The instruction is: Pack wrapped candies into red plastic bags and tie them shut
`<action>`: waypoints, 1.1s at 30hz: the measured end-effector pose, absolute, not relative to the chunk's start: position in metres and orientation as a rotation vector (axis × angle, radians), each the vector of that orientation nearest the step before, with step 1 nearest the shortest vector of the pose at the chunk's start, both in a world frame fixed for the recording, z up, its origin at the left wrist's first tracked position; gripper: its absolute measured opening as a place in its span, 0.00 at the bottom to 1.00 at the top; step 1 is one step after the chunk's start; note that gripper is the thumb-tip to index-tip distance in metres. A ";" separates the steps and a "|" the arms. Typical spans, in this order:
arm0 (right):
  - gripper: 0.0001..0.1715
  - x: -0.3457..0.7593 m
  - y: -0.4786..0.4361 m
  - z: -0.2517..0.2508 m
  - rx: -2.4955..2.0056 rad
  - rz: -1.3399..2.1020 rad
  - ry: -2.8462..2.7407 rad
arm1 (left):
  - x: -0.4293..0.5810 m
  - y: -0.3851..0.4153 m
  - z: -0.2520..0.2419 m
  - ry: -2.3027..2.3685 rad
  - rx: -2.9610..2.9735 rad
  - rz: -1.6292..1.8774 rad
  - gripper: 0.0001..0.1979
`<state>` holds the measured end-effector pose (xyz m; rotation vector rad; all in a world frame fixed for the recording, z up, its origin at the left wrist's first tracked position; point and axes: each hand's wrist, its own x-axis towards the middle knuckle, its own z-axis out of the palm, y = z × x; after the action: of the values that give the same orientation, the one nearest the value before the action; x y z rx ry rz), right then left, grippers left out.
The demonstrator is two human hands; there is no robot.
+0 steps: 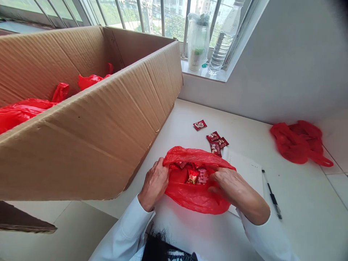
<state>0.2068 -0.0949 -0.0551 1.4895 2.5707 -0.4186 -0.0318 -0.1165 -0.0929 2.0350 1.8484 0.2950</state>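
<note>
A red plastic bag (194, 197) lies open on the white table in front of me, with several wrapped candies (193, 176) inside it. My left hand (154, 183) grips the bag's left rim with closed fingers. My right hand (231, 186) pinches the right rim and holds the mouth apart. A few loose red candy packets (216, 141) lie on the table just beyond the bag, and one more packet (200, 125) sits farther back.
A large cardboard box (89, 119) holding red bags (24, 110) fills the left. Paper sheet (246, 168) and black pen (273, 197) lie right of the bag. Empty red bags (300, 142) are piled at far right. A water bottle (224, 40) and wrapped jar (198, 41) stand on the windowsill.
</note>
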 end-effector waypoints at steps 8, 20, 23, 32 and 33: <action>0.11 0.177 -0.091 -0.093 1.506 -0.056 2.878 | -0.037 -0.115 -0.099 1.774 2.128 0.443 0.15; 0.11 0.178 -0.083 -0.076 1.467 -0.448 2.949 | -0.027 -0.102 -0.096 1.881 2.039 0.440 0.18; 0.13 0.198 -0.087 -0.070 1.537 -0.510 2.938 | -0.025 -0.104 -0.095 1.866 2.008 0.430 0.18; 0.07 0.215 -0.081 -0.076 1.632 -0.521 2.758 | -0.023 -0.106 -0.095 1.840 1.968 0.457 0.16; 0.07 0.214 -0.079 -0.079 1.621 -0.529 2.758 | -0.022 -0.105 -0.094 1.842 1.964 0.456 0.17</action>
<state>0.2137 -0.0790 -0.0786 1.6210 2.7583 -0.5293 -0.0219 -0.1055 -0.0945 1.9645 1.8423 0.4559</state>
